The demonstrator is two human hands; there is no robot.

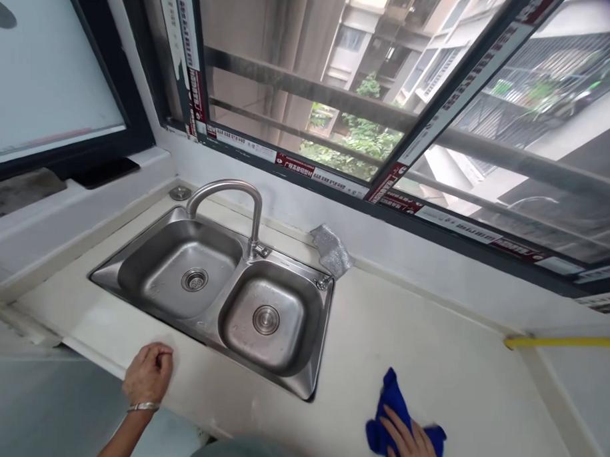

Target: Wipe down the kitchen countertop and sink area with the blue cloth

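Nearest, right hand (413,445): my fingers lie somewhat apart, draped over the cloth from above; whether the thumb pinches any of it, I cannot tell.
Blue cloth (395,395): bunched beneath that hand on the countertop, right of the sink, with corners poking out.
Cloth risk: bunched like that, it could roll or slip from under my fingers if I press unevenly.
Left hand (148,373): my fingers curl into a loose fist by the counter's front edge, with nothing visible in them; a silver bracelet (143,407) circles the wrist.
Bracelet risk: it could scrape the edge should that wrist drop.
Pale countertop (421,326): smooth, light, glossy in places.
Double-bowl steel sink (209,322): a drain strainer (266,319) sits in the right basin; a sweep too far left might drag the cloth over the rim.
Gooseneck faucet (256,213): its spout turns toward the left basin's back.
Silvery crinkled sheet (331,251): at the sink's back right corner; a careless brush could tip it into the basin.
Window-frame tape (294,165): one red stretch seems to read "广程高级铝型材"; the smaller print is too blurred.
Outside: foliage (371,134) and apartment blocks (364,50), no legible sign.
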